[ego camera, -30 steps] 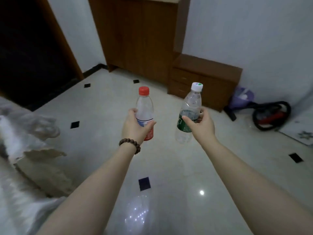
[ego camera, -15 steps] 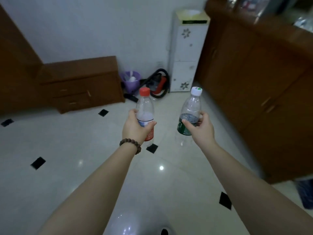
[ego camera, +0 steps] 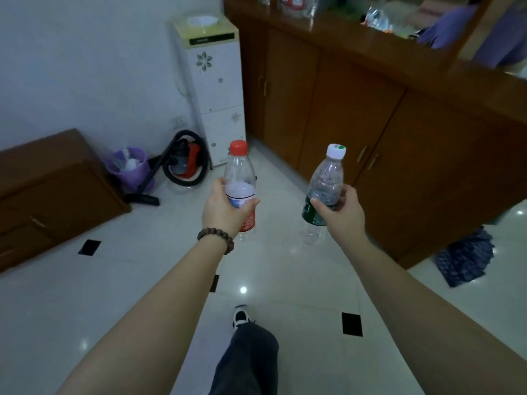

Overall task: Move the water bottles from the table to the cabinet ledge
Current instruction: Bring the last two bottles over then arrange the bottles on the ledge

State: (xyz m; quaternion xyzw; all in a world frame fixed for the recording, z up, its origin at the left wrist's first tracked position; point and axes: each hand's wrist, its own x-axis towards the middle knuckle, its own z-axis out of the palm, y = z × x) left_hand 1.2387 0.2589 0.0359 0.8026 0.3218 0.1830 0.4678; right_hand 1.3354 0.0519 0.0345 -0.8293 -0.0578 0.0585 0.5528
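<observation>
Left hand [ego camera: 225,210]: my fingers wrap the red-capped bottle [ego camera: 239,178], upright.
Right hand [ego camera: 343,212]: fingers grip the white-capped bottle [ego camera: 326,181], tilted.
Cabinet ledge [ego camera: 356,38]: ahead, right.

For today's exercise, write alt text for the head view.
A left hand holds a red-capped bottle and a right hand a white-capped bottle, both upright over a tiled floor, near a wooden cabinet.
</observation>
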